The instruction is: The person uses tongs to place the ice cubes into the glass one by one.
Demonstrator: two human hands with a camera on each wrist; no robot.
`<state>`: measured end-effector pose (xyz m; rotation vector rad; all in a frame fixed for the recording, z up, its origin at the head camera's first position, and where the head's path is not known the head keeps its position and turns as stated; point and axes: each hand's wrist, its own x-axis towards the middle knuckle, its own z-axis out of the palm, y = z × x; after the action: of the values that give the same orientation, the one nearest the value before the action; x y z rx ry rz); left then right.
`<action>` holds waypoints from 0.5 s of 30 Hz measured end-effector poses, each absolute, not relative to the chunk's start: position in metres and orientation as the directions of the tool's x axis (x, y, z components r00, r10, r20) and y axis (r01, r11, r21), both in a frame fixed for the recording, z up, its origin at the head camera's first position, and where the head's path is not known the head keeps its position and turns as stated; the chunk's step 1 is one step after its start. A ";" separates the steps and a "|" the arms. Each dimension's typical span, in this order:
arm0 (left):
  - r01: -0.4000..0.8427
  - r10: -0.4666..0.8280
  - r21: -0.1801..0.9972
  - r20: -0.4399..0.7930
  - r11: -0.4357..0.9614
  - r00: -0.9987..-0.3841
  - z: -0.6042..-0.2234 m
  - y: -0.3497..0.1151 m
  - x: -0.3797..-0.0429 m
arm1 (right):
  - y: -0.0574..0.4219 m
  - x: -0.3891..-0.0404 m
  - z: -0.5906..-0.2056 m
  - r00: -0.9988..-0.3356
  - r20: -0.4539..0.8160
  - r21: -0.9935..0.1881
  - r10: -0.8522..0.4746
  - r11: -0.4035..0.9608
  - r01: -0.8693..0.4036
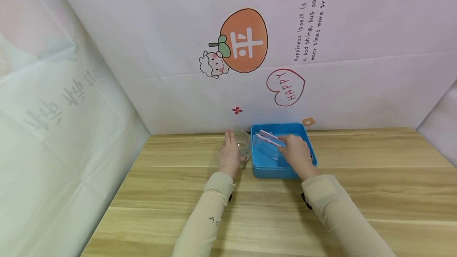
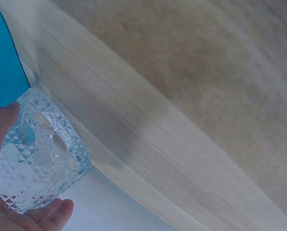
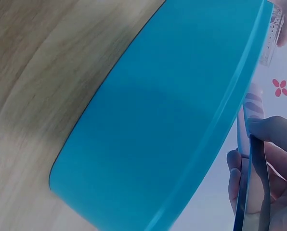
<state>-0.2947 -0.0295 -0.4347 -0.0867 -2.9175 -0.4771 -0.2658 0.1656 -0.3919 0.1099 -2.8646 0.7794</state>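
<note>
My left hand (image 1: 229, 156) grips a clear cut-glass cup (image 1: 242, 144) standing on the table. In the left wrist view its thumb lies on one side of the faceted glass (image 2: 37, 149) and its fingers on the other. My right hand (image 1: 295, 153) holds a pair of pink tongs (image 1: 270, 139) over a blue box (image 1: 284, 173); their tips point left toward several small clear pieces (image 1: 258, 140) in the box's far left corner. One more clear piece (image 1: 275, 156) lies nearer the middle. In the right wrist view, the box wall hides the tips of the tongs (image 3: 252, 185).
The cup stands close to the left side of the box, both near the back of the wood-grain table (image 1: 271, 217). A white printed cloth (image 1: 171, 90) rises right behind them. Another white sheet (image 1: 53, 130) hangs along the left side.
</note>
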 end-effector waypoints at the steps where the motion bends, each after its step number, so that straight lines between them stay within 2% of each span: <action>1: 0.088 0.028 0.311 0.190 0.946 -0.981 -0.435 -0.030 -0.295 | 0.165 -0.266 -0.392 -0.984 0.175 -0.496 -0.024 0.862 -0.109; 15: 0.101 0.029 0.335 0.214 0.937 -0.976 -0.435 -0.030 -0.293 | 0.178 -0.266 -0.393 -0.985 0.159 -0.455 -0.062 0.881 -0.129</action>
<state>-0.2932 -0.0300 -0.4353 -0.0979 -2.8870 -0.5146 -0.2657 0.1778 -0.3931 0.1488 -2.9107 0.7177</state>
